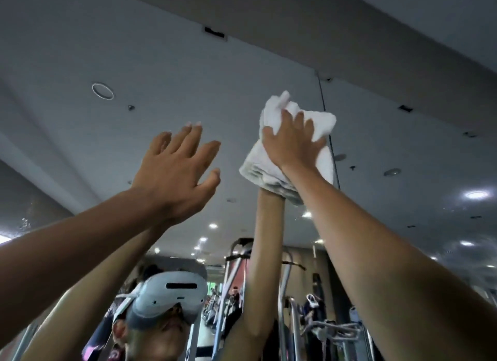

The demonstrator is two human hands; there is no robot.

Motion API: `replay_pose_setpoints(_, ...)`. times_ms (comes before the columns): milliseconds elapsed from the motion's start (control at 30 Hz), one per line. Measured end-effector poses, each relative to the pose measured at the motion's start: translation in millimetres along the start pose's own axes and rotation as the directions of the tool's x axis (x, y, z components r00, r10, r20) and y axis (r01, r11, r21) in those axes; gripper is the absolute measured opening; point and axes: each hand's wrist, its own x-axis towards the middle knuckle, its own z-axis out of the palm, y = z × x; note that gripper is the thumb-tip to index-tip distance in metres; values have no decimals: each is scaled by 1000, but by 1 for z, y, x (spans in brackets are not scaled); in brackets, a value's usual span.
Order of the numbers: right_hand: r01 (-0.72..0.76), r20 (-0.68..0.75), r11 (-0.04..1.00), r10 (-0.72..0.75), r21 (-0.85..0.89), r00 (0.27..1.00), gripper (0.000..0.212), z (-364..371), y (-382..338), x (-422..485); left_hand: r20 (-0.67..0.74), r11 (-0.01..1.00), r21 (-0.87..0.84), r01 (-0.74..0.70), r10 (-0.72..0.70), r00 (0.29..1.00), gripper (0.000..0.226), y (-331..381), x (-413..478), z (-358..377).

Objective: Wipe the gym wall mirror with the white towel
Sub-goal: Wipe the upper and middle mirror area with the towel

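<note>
The wall mirror (113, 151) fills most of the view, seen from below, and reflects the ceiling, my raised arms and a headset. High on the glass, right of centre, my right hand (291, 143) presses a folded white towel (321, 134) flat against the mirror, fingers spread over the cloth. To its left my left hand (177, 169) is raised with straight, spread fingers, fingertips at or near the glass, holding nothing. The reflected arm rises to meet the towel from below.
A vertical mirror seam (326, 124) runs just right of the towel. Above the mirror's top edge is the grey ceiling (269, 16) with a dark vent. Gym machines (317, 320) and ceiling lights show in the reflection at the bottom.
</note>
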Motion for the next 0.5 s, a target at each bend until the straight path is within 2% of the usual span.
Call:
replay_pose_setpoints(67, 207, 50, 978, -206, -23, 977, 61, -2, -13, -15, -4, 1000, -4, 31, -31, 1000, 75, -1, -2, 4)
replay_pose_setpoints(133, 493, 87, 870, -491, 5, 867, 62, -9, -7, -48, -14, 995, -12, 97, -97, 995, 80, -1, -3, 6)
replay_pose_setpoints(200, 615, 107, 783, -622, 95, 776, 70, -17, 18, -67, -9, 988, -7, 157, -157, 988, 85, 0, -2, 6)
replay_pose_setpoints(233, 611, 116, 785, -620, 104, 776, 73, -20, 36, -62, 2, 985, 4, 171, -171, 985, 88, 1, -2, 6)
replay_pose_setpoints(267, 563, 106, 823, -568, 75, 816, 75, -20, 54, -51, 9, 983, 13, 182, -182, 983, 89, 2, -2, 7)
replay_pose_setpoints(367, 240, 8, 968, -241, 69, 970, 73, -18, 80, 6, 8, 983, 22, 184, -184, 983, 91, 4, -2, 9)
replay_pose_setpoints(433, 33, -43, 998, -30, 50, 999, 60, -10, 49, 34, 11, 983, 29, 179, -179, 984, 90, 2, -3, 10)
replay_pose_setpoints(500, 18, -17, 1000, -18, 21, 1000, 53, -3, 2, 45, 9, 983, 28, 180, -180, 984, 89, 0, -2, 9)
